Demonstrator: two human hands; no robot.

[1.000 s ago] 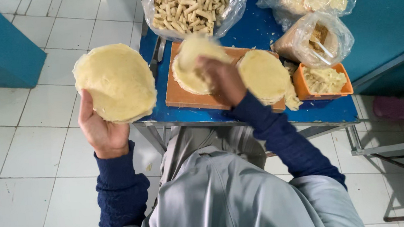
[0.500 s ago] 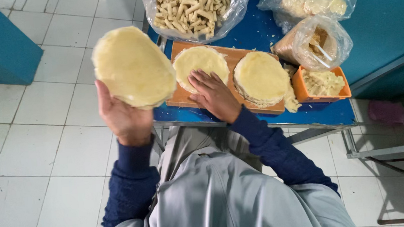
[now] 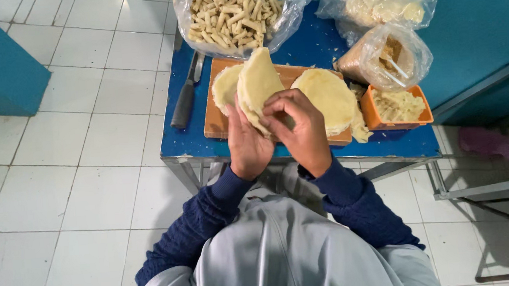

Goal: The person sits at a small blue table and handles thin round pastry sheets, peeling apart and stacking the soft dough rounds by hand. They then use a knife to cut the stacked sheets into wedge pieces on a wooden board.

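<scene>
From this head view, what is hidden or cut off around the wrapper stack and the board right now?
- Wrapper stack: its lower part is hidden by the left hand and right hand; the sheet count is too fine to tell.
- Orange board: its middle is covered by the hands and two wrapper piles.
- Bag of rolled pieces: its top is cut by the frame edge.
- Clear bag: contents blurred by plastic.

Matt floury dough wrappers, glossy clear plastic bags, wooden board
</scene>
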